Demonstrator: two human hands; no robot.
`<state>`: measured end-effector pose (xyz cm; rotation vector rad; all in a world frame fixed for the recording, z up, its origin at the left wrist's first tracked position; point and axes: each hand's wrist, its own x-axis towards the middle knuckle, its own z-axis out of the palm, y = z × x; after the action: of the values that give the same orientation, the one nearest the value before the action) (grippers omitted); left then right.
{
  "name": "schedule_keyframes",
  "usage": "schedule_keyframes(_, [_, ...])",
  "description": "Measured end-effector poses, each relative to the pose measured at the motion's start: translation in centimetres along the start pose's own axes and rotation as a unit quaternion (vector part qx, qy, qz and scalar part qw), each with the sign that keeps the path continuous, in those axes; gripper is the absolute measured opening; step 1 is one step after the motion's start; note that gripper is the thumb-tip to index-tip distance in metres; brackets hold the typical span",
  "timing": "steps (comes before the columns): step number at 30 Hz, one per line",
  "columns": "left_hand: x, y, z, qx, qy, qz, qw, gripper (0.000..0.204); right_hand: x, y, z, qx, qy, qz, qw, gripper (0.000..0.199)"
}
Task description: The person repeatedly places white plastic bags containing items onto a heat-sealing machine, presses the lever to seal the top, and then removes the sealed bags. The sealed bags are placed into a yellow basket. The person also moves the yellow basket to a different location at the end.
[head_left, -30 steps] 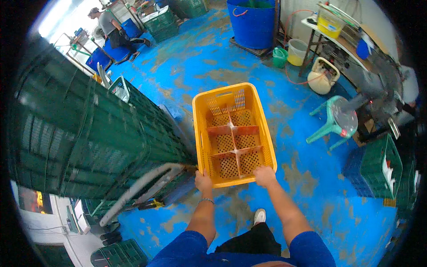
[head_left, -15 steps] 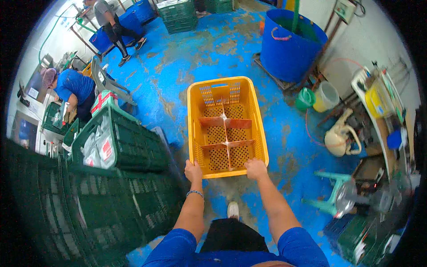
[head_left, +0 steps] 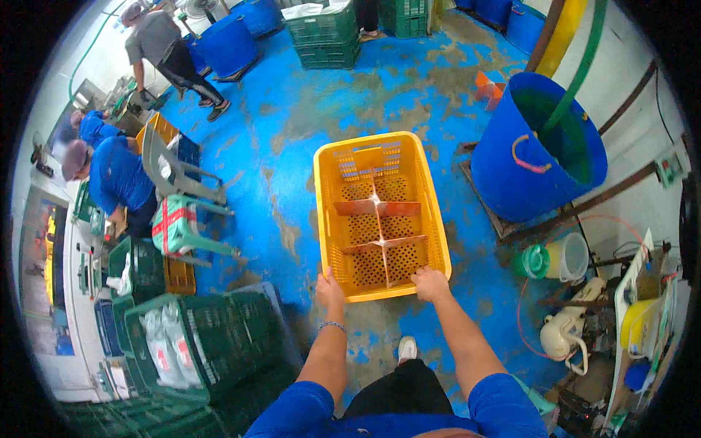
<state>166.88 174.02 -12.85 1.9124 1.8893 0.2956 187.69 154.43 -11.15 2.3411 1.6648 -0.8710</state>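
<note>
A yellow plastic crate (head_left: 442,241) with slotted walls and a perforated bottom is held out in front of me over the blue floor. Reddish divider panels (head_left: 398,209) cross inside it and split it into several compartments. At the near left corner, my left hand (head_left: 331,290) grips the rim, a beaded bracelet on its wrist. My right hand (head_left: 431,283) closes round the near rim toward the right corner. The fingers of both hands are partly hidden by the crate's edge.
Green crates with bagged goods (head_left: 219,336) stack at my left, near a green stool (head_left: 182,226) and grey chair (head_left: 157,160). Co-workers (head_left: 124,171) stand at the left-hand bench. On the right are a large blue tub (head_left: 504,168), buckets (head_left: 566,257) and a cream-coloured machine (head_left: 562,332).
I have walked forward, carrying the crate. The stacked crates at left and the green stool at right have slid back past me; the blue tub is nearer.
</note>
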Motion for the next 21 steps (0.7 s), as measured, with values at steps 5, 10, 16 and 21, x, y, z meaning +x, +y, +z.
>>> schedule_keyframes(5, [12.8, 8.8, 5.6, -0.026, 0.017, -0.004, 1.0, 0.053, 14.5, 7.0, -7.7, -0.016, 0.023, -0.041, 0.999, 0.02])
schedule_keyframes(10, [25.6, 18.8, 10.6, -0.03, 0.01, -0.057, 0.998, 0.05, 29.3, 13.6, -16.0, -0.029, 0.007, -0.054, 0.998, 0.019])
schedule_keyframes(16, [35.9, 27.6, 13.5, -0.046, 0.015, -0.078, 0.996, 0.05, 41.4, 19.6, -23.9, -0.045, 0.026, -0.098, 0.994, 0.02])
schedule_keyframes(21, [43.9, 35.9, 16.6, -0.074, 0.047, -0.115, 0.99, 0.05, 52.0, 25.4, -32.3, -0.066, 0.021, -0.125, 0.99, 0.021])
